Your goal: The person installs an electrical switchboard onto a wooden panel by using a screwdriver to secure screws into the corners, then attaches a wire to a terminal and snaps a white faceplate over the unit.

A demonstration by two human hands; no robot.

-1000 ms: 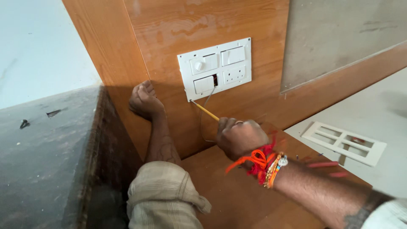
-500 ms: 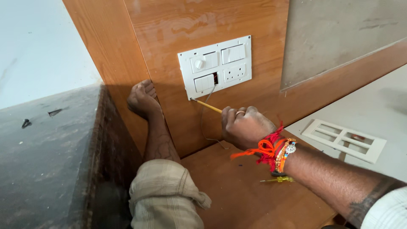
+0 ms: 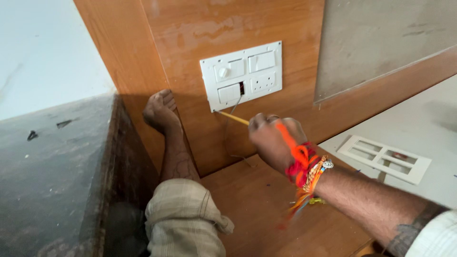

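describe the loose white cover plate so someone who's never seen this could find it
Start at the orange-brown wooden wall panel carrying the white switchboard. Go right and down to the pale grey surface; the loose cover plate lies flat there. Unlike the mounted switchboard, it is only an empty white frame with rectangular cutouts.

Soft, even daylight fills the scene — glare whitens the upper wood panel [image 3: 214, 28], deep shadow pools in the corner around the left hand [image 3: 161, 112], and motion blur smears the right hand [image 3: 276, 140] and its orange wrist threads [image 3: 300, 162].

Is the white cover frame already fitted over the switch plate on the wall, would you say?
No, the white cover frame lies flat on the grey surface, apart from the switch plate.
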